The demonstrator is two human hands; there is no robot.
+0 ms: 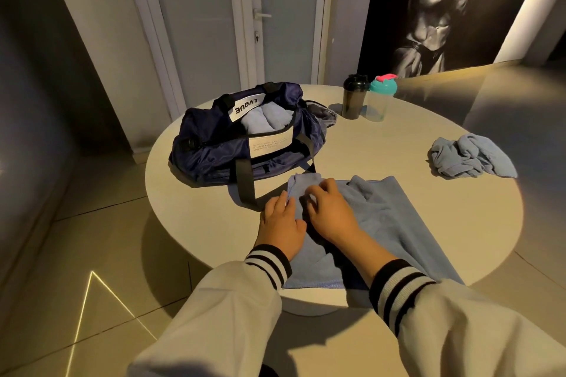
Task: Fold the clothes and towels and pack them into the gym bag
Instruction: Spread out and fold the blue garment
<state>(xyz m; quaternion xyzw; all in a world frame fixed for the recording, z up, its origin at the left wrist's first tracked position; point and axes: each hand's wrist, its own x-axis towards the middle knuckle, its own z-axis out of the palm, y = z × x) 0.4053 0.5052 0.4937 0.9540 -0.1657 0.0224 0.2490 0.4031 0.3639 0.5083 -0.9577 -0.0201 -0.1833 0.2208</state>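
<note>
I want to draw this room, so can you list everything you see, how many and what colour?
gym bag: one, navy, open, back left on the table
rolled towels: two, light blue, inside the bag
flat towel: one, light blue, front of the table
crumpled cloth: one, light blue, right side of the table
black shaker: one, back of the table
clear shaker: one, teal lid, beside the black one
table: one, cream, round
door: one, white, behind
poster: one, black-and-white, right wall
sleeves: two, cream, striped cuffs
left hand: rests on the flat towel
right hand: fingers curled on its fold
</note>
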